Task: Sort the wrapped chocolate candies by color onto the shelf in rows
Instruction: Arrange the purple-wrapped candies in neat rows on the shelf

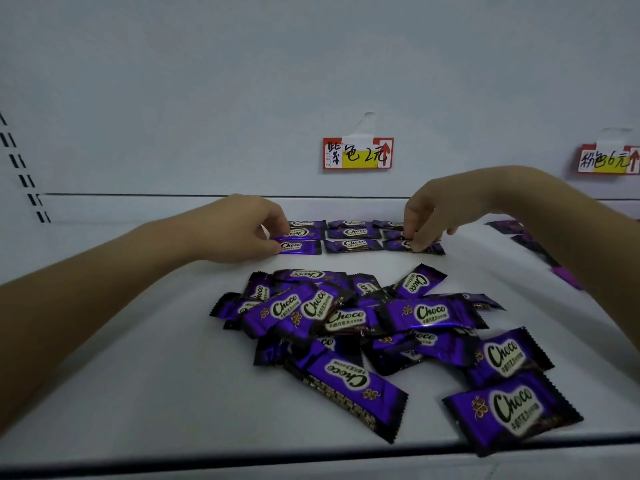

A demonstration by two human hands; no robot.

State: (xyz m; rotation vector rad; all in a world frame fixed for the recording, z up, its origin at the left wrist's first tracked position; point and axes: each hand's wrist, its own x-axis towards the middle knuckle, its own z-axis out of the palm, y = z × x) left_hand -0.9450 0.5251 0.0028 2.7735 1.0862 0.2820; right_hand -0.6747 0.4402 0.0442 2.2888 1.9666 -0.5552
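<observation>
Both hands are squaring the purple Choco rows [353,233].
The left hand [242,230] is pinching the end of the front-left candy [301,247], the right hand [429,213] pinching the front-right candy [434,249]; the unsorted pile [429,311] is lying nearer than both hands.

candies [353,327]: purple, black ends | shelf [138,358]: white | labels [357,153]: red-yellow-white

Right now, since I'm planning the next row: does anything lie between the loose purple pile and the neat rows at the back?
Nothing visible does: only bare shelf separates the pile from the rows.
</observation>
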